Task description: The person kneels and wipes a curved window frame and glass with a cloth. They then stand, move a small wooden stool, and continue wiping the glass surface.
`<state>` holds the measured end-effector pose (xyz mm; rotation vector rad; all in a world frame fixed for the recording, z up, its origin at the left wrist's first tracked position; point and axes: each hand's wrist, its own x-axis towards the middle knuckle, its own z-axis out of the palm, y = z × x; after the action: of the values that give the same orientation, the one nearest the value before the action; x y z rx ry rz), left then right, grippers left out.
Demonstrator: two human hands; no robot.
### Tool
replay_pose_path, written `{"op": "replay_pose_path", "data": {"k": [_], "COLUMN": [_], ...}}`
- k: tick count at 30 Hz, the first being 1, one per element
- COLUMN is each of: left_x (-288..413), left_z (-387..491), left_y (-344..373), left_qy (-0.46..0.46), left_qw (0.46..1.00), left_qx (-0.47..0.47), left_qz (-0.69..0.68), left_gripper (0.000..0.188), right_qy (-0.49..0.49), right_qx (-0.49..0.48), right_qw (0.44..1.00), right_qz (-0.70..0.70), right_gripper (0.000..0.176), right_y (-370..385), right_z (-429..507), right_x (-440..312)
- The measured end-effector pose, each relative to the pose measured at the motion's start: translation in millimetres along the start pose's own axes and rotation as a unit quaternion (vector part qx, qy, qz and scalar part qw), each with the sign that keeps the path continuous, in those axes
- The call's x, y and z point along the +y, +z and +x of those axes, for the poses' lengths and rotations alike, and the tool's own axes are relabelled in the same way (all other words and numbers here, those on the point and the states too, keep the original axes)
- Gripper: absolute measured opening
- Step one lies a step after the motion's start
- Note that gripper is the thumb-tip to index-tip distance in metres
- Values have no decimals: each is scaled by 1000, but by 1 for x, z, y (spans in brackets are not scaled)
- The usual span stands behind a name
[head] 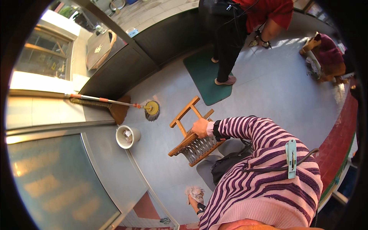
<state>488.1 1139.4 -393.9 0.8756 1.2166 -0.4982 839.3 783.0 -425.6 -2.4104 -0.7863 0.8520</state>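
My right hand (200, 128) grips the wooden frame of a small folding stool (184, 145) with a woven grey strap seat. The stool is tipped over, with its legs and crossbar (184, 112) pointing away from my lap. Low in the view, my left hand (193, 201) holds a crumpled pale cloth (195, 193), apart from the stool. My knees in grey trousers (205, 169) are just behind the stool. A light blue clip (291, 158) pins a black cable to my striped sweater (273, 172).
A white bucket (120, 141), a yellow-headed mop (152, 109) and a broom (119, 110) stand ahead. Another person in a red top (276, 14) bends over beside a green mat (201, 77). A wooden seat with purple cloth (329, 51) stands far right. Glass panels (57, 178) edge the floor.
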Motion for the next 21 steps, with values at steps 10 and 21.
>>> {"op": "replay_pose_path", "data": {"k": [10,21], "left_x": [163,287], "left_z": [108,155], "left_y": [61,102], "left_qy": [-12,13], "left_qw": [993,984], "left_qx": [-55,53], "left_qz": [103,170], "left_gripper": [47,43], "right_qy": [147,232], "right_qx": [77,110], "right_qw": [986,962], "right_qz": [30,98], "right_gripper": [27,35], "right_y": [-58,-13], "right_z": [34,17], "right_x": [95,130]}}
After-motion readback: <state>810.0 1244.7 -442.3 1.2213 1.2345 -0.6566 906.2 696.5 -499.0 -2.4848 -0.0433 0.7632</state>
